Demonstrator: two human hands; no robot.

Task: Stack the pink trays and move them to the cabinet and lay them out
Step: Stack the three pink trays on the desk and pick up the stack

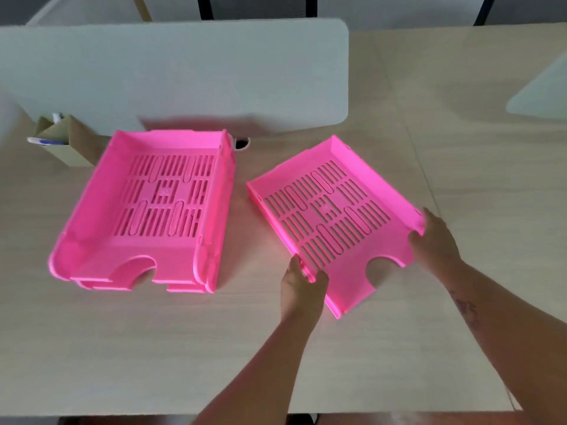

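I have both hands, left [302, 285] and right [435, 240], closed in a grip on the loose tray [334, 216], centre-right on the desk [153, 348]. Next I'd say: lift it onto the stack [147, 210] at left.

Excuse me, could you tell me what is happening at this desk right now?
A person grips a single pink slotted plastic tray at its near corners, left hand and right hand. It sits askew on the pale wooden desk. To its left is a stack of matching pink trays.
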